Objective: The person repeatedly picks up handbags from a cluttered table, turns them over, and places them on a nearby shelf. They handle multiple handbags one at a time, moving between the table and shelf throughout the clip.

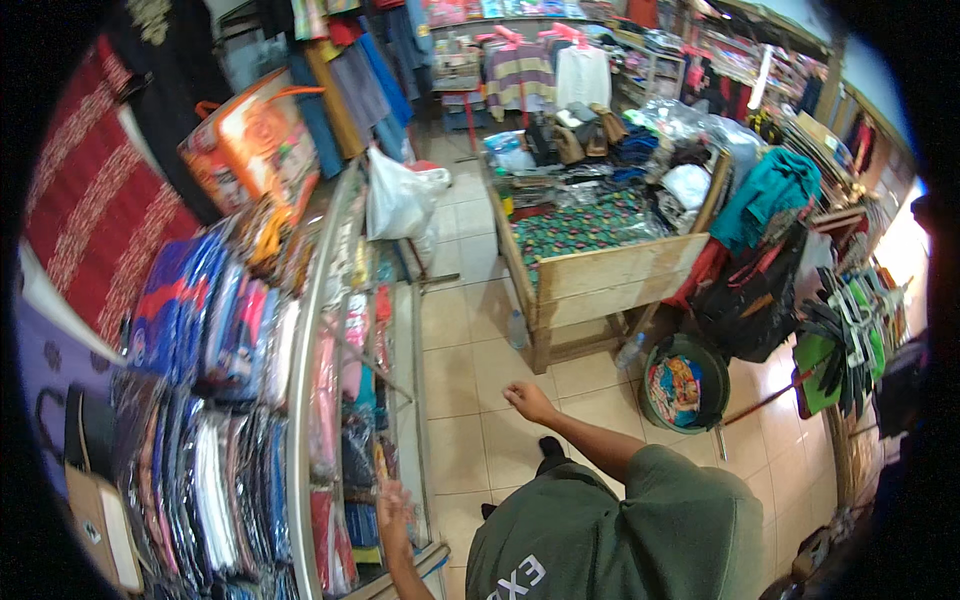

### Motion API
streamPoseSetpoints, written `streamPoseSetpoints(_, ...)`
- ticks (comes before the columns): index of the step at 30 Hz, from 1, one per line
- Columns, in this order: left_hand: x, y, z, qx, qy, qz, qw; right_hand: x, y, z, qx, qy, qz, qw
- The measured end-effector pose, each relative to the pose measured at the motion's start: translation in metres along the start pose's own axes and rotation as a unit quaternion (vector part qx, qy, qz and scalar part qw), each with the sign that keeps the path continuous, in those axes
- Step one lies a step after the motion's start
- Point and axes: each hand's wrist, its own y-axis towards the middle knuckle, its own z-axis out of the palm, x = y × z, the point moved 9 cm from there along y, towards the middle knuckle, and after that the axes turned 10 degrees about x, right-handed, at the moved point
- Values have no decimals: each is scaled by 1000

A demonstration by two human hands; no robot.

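Observation:
My left hand is beside the glass-sided display case at the lower left, slightly blurred, its fingers apart, with nothing visible in it. Whether it touches the case cannot be told. Above the tiled floor hangs my right hand, fingers curled in and no object seen in them. Plastic-wrapped folded garments are stacked on the case, left of my left hand. Inside the case lie more packed clothes. Ahead of my right hand stands a wooden bench-like frame with a patterned cloth and piled goods.
A green bucket of colourful cloth stands at the right, near plastic bottles by the bench legs. A white plastic bag hangs at the case's far end. Hangers and a black bag are at the right. A tiled aisle runs between.

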Motion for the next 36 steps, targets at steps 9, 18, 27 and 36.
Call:
streamPoseSetpoints(9, 300, 28, 126, 383, 362, -298, 795, -333, -149, -4, 346, -75, 294, 888)
streamPoseSetpoints(18, 269, 188, 251, 263, 406, -332, 809, -385, -231, -217, -131, 306, 474, 815)
streamPoseSetpoints(27, 83, 392, 358, 103, 127, -24, 986, -314, -185, -412, -459, 472, 139, 740)
streamPoseSetpoints(36, -144, 513, 485, 37, 16, 130, 991, -125, -81, -613, -613, 250, -46, 748)
